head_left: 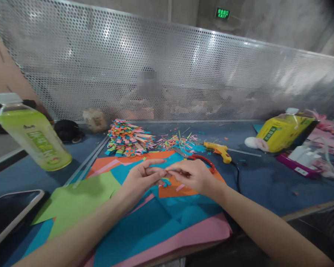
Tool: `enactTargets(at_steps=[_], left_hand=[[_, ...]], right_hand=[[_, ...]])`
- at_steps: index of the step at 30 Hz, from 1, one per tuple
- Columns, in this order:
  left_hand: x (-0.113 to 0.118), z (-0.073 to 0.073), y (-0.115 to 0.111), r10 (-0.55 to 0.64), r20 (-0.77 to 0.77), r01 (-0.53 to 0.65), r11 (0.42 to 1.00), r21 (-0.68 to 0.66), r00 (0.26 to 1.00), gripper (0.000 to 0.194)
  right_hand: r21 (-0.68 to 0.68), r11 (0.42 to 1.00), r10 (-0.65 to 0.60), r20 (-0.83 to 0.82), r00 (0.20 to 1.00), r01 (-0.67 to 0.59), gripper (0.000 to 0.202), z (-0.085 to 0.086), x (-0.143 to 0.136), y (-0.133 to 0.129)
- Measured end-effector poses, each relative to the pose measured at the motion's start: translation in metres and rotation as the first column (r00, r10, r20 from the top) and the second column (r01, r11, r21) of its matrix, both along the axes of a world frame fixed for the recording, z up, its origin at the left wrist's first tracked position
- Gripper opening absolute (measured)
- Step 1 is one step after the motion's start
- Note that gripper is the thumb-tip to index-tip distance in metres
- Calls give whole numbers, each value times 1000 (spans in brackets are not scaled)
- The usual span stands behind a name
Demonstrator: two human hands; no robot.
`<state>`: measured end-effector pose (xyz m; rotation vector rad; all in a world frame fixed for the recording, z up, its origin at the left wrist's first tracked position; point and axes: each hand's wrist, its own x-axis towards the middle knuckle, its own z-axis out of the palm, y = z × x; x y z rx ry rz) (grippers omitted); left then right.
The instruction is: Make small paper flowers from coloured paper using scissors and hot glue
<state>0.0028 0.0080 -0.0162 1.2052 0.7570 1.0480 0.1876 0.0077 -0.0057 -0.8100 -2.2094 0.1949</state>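
The blue worktop (261, 189) opens out to the right of your right forearm, its front edge slanting beneath that arm, while the layered paper sheets (156, 222) spread under both your hands and reach the near edge. Red-handled scissors (204, 158) lie just beyond your right hand (196, 176), the yellow glue gun (222, 151) past them. Your left hand (141, 177) meets your right, fingertips pressed together; what they pinch is too small to tell. Just beneath, small paper strips (166, 182), mostly blue, lie loosely bunched over orange paper.
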Motion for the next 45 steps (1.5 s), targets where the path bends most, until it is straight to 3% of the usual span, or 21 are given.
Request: enactTargets(at_steps=[3,6,10,13,16,25,31,35,41,45], left_hand=[[0,-1,1,5,-23,-5,1000,23,1000,33],[0,0,0,7,-47,-6,1000,25,999,33],[1,2,-3,-8,-62,8,1000,0,998,32],[2,3,-4,-20,-56,20,1000,-4,998,31],[2,1,-4,-29,-53,29,1000,1,998,31],[1,4,-4,-3,-4,3,998,-57,1000,31],[1,4,-5,2,37,1,995,-96,999,34],[0,3,-4,7,-16,-9,997,-76,1000,35],[-1,2,-4,-11,-176,12,1000,4,984,34],[-1,4,-6,17,-241,2,997,78,970,38]], right_hand=[[-173,984,37,-76,996,-50,20,-1,-2,-2],[-203,977,37,-106,994,-58,20,-3,-3,-2],[26,999,29,-2,1000,-29,16,-5,-4,0],[210,978,-2,49,999,-8,17,-8,-4,0],[296,955,-26,51,998,9,16,-10,-5,1],[25,996,-86,-93,992,88,13,1,-2,-2],[186,981,-59,32,998,52,22,-4,0,1],[269,963,-56,87,995,30,23,-10,0,4],[229,972,17,175,984,-58,25,-8,1,4],[173,977,110,72,991,-121,22,-8,2,6]])
